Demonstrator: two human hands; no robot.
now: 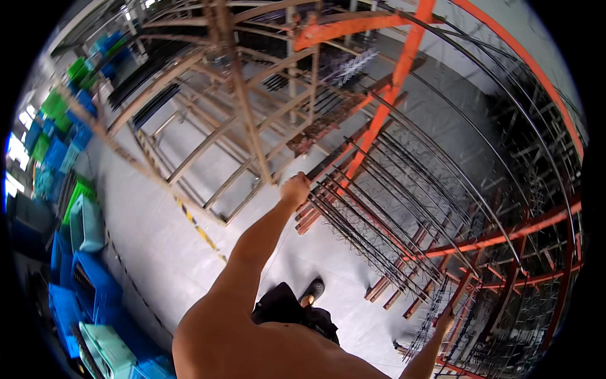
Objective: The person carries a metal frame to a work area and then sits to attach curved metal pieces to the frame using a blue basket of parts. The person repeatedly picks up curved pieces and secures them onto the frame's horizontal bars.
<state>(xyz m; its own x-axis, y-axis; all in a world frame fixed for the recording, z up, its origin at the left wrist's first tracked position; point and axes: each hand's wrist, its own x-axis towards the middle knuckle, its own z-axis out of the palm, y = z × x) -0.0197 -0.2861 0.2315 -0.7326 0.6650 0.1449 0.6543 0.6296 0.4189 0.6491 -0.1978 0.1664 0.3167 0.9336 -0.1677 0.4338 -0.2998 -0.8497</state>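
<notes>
We're at the gripping step, it seems: left hand [295, 188] clamped on the rack [380, 120] at our right, right hand [445, 318] well apart, hold unclear, next calling for even, steady force.

both hands reach out, left hand [295, 188] curled on a nearly straight arm [252, 245], right hand [445, 319] lower, well apart.

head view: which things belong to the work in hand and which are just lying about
Likely in the work:
orange metal rack, right hand at its bars
dark metal rods, left hand near their ends

Seemingly just about:
tan frames
blue crates
green crates
yellow-and-black floor tape
</notes>
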